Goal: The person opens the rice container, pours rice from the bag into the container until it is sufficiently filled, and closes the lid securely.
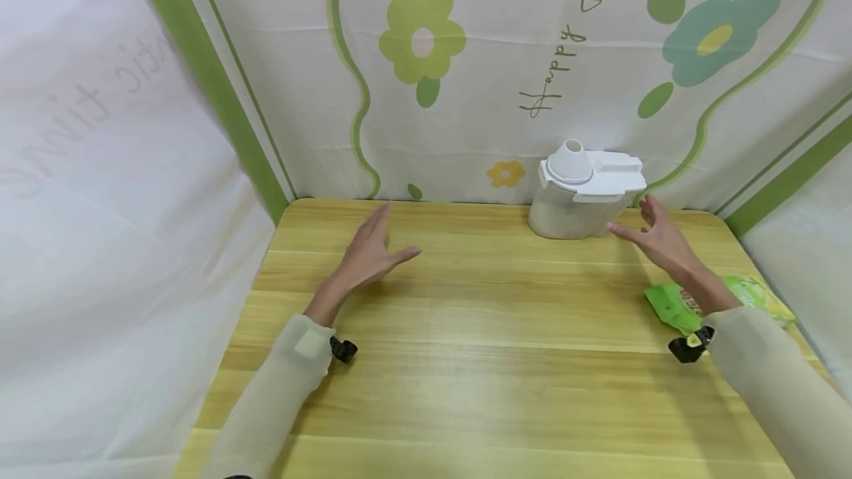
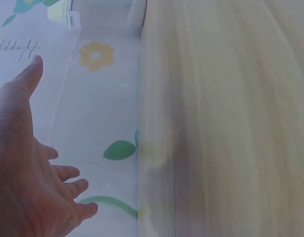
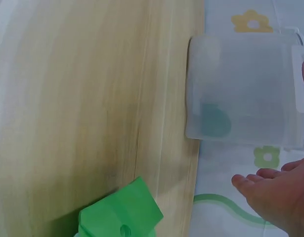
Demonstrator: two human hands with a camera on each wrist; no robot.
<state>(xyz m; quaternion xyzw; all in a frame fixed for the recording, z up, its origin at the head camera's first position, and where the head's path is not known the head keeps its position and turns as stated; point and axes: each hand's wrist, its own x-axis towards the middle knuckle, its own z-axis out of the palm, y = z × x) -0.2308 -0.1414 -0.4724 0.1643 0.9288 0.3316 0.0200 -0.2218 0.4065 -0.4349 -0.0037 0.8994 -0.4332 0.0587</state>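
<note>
A clear plastic container (image 1: 579,202) with a white lid and spout stands at the back right of the wooden table (image 1: 466,331); the right wrist view shows its translucent body (image 3: 240,94). My right hand (image 1: 655,236) hovers open just right of it, fingers spread, not touching it; its fingers (image 3: 275,192) show at the lower right. My left hand (image 1: 373,250) is open over the table's back left, holding nothing, and fills the left wrist view's lower left (image 2: 28,173). A green packet (image 1: 719,300) lies under my right forearm, its corner (image 3: 119,212) visible.
A flowered cloth backdrop (image 1: 466,72) closes off the back and both sides of the table. The container's base (image 2: 107,12) shows at the top of the left wrist view. Black wrist camera mounts sit on both sleeves (image 1: 342,350).
</note>
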